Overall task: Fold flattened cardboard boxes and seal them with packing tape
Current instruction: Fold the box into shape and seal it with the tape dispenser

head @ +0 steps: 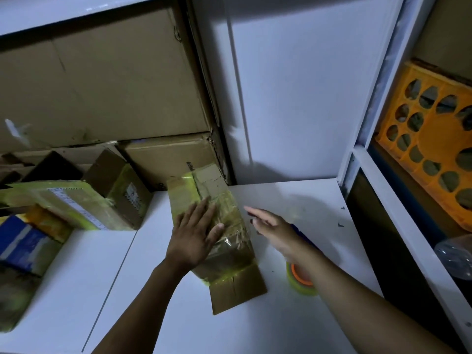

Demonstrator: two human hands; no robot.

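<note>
A small cardboard box [224,251] wrapped in yellowish clear tape lies on the white table [281,315], its near flaps [236,287] open and untaped. My left hand [195,232] rests flat on top of the box with straight fingers. My right hand [270,222] hovers just right of the box, fingers straight and together, holding nothing. A roll of packing tape [300,281] with an orange core lies on the table under my right forearm, partly hidden by it.
Several taped boxes [76,205] are piled at the left, with large cartons [102,85] stacked behind. A white panel [293,85] stands at the back. A white shelf frame [398,221] at the right holds an orange crate [429,139] and a clear plastic bottle [457,254].
</note>
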